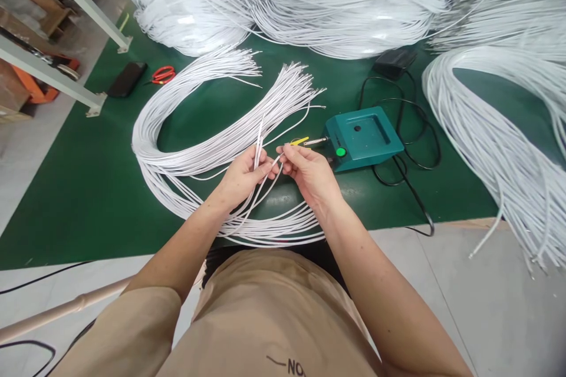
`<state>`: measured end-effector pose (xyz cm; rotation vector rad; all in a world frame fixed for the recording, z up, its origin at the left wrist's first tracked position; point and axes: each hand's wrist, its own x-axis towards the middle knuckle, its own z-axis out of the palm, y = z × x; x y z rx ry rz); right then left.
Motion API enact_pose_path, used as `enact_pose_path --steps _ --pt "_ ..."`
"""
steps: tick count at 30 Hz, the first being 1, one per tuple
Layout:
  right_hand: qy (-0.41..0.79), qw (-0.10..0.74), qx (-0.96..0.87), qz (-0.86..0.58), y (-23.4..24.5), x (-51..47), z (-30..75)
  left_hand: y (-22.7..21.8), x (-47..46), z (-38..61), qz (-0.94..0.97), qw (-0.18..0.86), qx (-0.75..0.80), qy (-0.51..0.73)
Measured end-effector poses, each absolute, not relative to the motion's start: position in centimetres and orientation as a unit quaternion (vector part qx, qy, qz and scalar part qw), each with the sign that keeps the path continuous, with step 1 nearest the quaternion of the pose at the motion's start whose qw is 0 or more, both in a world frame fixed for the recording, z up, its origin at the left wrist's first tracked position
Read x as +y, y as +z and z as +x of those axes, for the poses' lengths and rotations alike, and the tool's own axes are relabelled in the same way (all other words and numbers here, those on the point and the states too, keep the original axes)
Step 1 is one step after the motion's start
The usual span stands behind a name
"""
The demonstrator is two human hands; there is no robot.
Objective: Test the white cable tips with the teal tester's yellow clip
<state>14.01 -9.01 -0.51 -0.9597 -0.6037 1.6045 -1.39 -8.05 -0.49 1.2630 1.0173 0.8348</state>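
Observation:
My left hand point(246, 177) is closed around a few thin white wires point(259, 147) whose ends stick up past my fingers. My right hand point(309, 172) pinches the end of one white wire point(277, 160) just to the right of them. Both hands hover over a looped bundle of white wires point(177, 153) lying on the green table point(88, 188). Just beyond my right hand stands a teal box point(363, 136) with a green button, and yellow and metal probes point(305, 141) stick out of its left side.
Large heaps of white wires point(354, 9) fill the back of the table, and another bundle point(499, 147) hangs over the right edge. Black cables point(413, 147) run from the teal box. Red scissors point(163, 75) and a black phone point(127, 78) lie at the back left.

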Motion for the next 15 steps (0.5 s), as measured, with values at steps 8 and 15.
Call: enact_pose_path --steps 8,15 --pt "0.683 0.538 -0.244 -0.430 -0.3 -9.4 14.2 -0.3 -8.0 -1.3 0.546 0.581 0.466 0.383" --pt "0.626 0.518 -0.308 -0.495 0.6 -8.8 14.4 -0.3 -8.1 -1.3 0.566 0.559 0.463 0.391"
